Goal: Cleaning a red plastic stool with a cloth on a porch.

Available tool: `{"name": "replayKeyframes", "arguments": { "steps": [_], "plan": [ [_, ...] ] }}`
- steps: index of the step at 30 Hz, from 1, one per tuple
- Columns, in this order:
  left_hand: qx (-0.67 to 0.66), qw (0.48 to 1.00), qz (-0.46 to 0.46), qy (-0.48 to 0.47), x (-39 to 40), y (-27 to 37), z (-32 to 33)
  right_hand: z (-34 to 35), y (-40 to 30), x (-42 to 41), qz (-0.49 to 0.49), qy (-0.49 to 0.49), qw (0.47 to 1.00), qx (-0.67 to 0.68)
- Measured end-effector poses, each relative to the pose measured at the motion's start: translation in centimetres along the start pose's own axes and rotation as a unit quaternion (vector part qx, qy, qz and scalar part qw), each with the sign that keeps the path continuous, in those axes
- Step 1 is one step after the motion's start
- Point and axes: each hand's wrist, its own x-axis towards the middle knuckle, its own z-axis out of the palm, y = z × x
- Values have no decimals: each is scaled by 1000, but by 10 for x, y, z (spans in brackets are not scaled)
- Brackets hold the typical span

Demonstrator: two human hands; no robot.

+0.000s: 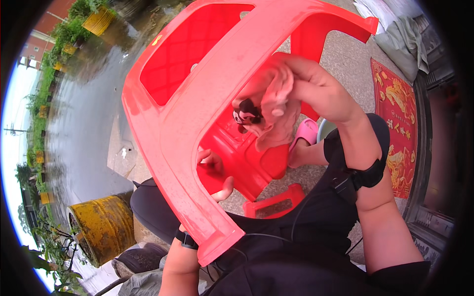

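A red plastic stool (177,125) is tilted on its side before me, its legs and openings facing me. My right hand (314,88) grips a wet-looking pink cloth (277,122) with a dark cartoon print, by the stool's inner side; some fingers are hidden in the folds. My left hand (218,177) reaches behind the near leg, with its thumb and fingers apart, showing through the stool's opening. Whether its hidden part touches the stool I cannot tell. Black straps circle both my forearms.
A foot in a pink slipper (306,133) stands beside a pale basin (326,128). A red patterned doormat (396,125) lies at a doorway on the right. Rusty yellow drum planter (105,225) at lower left; sacks (401,44) at upper right. Wet pavement spreads left.
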Motion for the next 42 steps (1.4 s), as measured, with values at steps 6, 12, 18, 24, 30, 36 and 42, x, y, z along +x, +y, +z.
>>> {"name": "replayKeyframes", "arguments": {
  "steps": [6, 12, 18, 24, 30, 36, 42],
  "plan": [
    [93, 994, -9, -49, -1, -6, -7, 9, -10, 16, -27, -71, 997, -31],
    [-35, 999, -32, -2, -3, -3, 0, 7, 29, 24, -34, -17, 973, 228],
    [30, 999, -16, -29, -4, -3, -4, 18, 119, -2, 65, -112, 883, -450],
    [-14, 999, -31, -5, -2, -3, 1, 52, 164, -20, -3, -32, 818, -574],
    [-50, 998, -37, 18, -3, 2, 7, 82, 172, -32, -31, -105, 791, -602],
    [-37, 999, -33, 5, -3, 2, 6, 77, 138, -103, -32, -126, 826, -549],
    [-85, 996, 19, 25, 1, -6, 9, 31, 86, -123, 194, -170, 945, -200]
  ]
}}
